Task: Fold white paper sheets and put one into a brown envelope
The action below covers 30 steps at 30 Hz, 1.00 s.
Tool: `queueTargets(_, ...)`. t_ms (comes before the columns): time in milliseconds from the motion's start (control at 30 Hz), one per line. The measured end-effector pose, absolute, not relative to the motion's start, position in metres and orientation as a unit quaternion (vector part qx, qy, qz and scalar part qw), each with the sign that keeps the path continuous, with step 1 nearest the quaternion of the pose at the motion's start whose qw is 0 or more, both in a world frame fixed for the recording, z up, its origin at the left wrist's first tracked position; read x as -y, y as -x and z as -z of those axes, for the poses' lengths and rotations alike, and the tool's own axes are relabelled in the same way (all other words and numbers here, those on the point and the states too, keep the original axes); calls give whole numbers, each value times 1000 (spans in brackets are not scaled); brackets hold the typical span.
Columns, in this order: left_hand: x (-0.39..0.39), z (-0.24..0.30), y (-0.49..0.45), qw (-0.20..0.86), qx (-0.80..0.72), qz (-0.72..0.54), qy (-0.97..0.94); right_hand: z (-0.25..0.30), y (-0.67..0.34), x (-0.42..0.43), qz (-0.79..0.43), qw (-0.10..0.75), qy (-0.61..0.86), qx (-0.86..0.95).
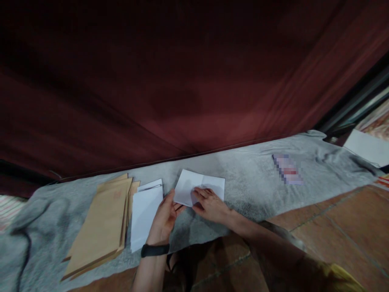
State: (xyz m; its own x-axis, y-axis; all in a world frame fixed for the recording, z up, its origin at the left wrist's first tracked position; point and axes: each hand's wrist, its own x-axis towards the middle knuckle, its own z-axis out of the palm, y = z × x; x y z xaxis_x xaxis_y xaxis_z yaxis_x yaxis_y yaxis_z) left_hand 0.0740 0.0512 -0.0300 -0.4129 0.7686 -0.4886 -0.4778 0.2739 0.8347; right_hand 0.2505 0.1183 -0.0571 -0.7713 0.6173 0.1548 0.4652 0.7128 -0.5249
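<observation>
A white sheet of paper (188, 182) with a crease down its middle lies on the grey cloth, its left part lifted a little. My left hand (167, 211), with a dark band on the wrist, holds the paper's left edge, thumb on top and fingers beneath. Pressed on the sheet near its crease is my right hand (209, 202), fingers stretched out and lying flat. Just left of my left hand is a stack of white paper (146, 219). Farther left lies a pile of brown envelopes (103, 219).
The grey cloth (243, 190) runs along the foot of a dark red curtain (194, 101). A blurred, pixelated flat item (288, 170) lies on it at right. Brown floor tiles (349, 219) are in front. A white flat object (367, 148) is at far right.
</observation>
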Motion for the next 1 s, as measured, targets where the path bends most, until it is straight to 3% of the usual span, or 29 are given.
queueTargets(100,-46,31,-80,584,-535,-607,-59,51,-252,-123,-261,172,297,902)
queueTargets(267,-45,31,-87,541,-562,-622,-61,43,-252,-128,-290,177,304,890)
queueTargets(467,-51,36,-105,520,-576,-621,-110,32,-256,-140,-286,186,423,840)
queueTargets(800,-56,11,-104,422,-573,-681,-174,-8,-337,-213,-443,441,427,653)
queueTargets(900,-52,-5,-90,367,-577,-693,-231,-16,-371,-231,-477,465,419,617)
queueTargets(1000,-47,-16,-80,281,-599,-677,-322,-17,-395,-241,-434,496,390,643)
